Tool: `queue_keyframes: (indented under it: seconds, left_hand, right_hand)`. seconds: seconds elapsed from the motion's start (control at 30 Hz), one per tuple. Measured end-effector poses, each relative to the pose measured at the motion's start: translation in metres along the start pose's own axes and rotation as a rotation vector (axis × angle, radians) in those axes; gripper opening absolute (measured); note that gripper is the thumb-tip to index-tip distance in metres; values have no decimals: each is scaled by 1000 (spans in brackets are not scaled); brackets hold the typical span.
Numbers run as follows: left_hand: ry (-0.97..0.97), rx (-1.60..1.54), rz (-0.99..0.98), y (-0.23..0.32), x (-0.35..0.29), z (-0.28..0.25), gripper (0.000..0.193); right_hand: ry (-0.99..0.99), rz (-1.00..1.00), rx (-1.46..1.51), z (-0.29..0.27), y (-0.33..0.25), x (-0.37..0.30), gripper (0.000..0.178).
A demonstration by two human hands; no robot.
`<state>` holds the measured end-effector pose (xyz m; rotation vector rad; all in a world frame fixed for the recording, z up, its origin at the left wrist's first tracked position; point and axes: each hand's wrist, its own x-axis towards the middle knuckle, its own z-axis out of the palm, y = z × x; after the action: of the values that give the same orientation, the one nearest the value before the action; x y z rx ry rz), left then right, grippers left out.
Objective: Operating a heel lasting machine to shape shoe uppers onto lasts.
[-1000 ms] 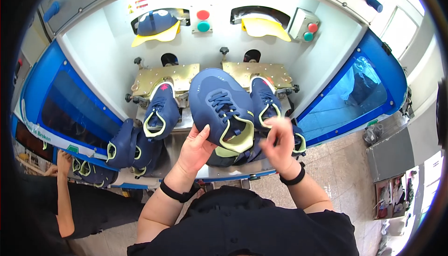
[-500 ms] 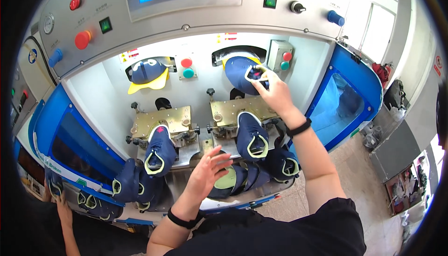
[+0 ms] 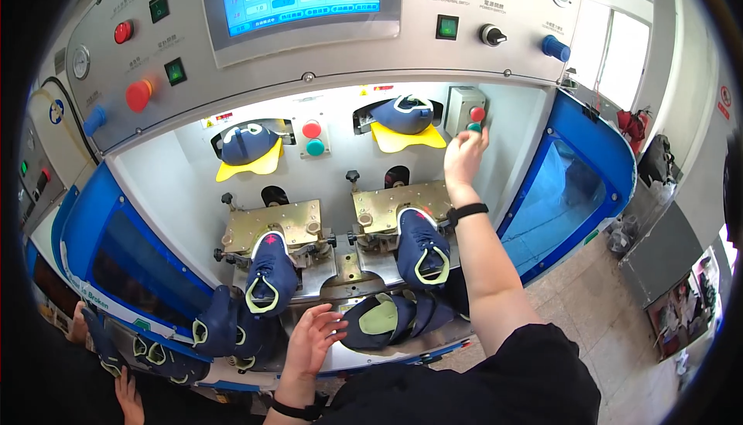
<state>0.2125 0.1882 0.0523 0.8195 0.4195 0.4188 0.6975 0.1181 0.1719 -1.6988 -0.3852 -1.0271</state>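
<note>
Green button [image 3: 474, 126] is sitting below a red one on the grey control box [image 3: 454, 113]. Right hand [image 3: 466, 154] is hovering at it, fingers partly curled; contact, and whether apart or together, cannot be told. Left hand [image 3: 312, 340] is hanging beside navy shoes [image 3: 418, 319], fingers apart.

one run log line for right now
right hand: at green button | left hand: empty, beside shoe | upper: above yellow flap

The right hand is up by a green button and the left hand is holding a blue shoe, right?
Not quite: the head view shows the left hand open, holding nothing, near a blue shoe. The right hand is indeed up by a green button.
</note>
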Motion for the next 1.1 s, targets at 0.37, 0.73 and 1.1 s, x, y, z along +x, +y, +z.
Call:
queue_keyframes:
  seconds: [0.37, 0.73, 1.1]
  left_hand:
    - [-8, 479, -181, -70, 57, -39, 29]
    - [-310, 1351, 249, -162, 100, -5, 51]
    - [-315, 1302, 290, -151, 104, -16, 54]
  right_hand:
    - [-490, -166, 350, -117, -3, -46, 23]
    - [-954, 839, -150, -301, 17, -297, 36]
    - [-1183, 1370, 351, -261, 67, -350, 79]
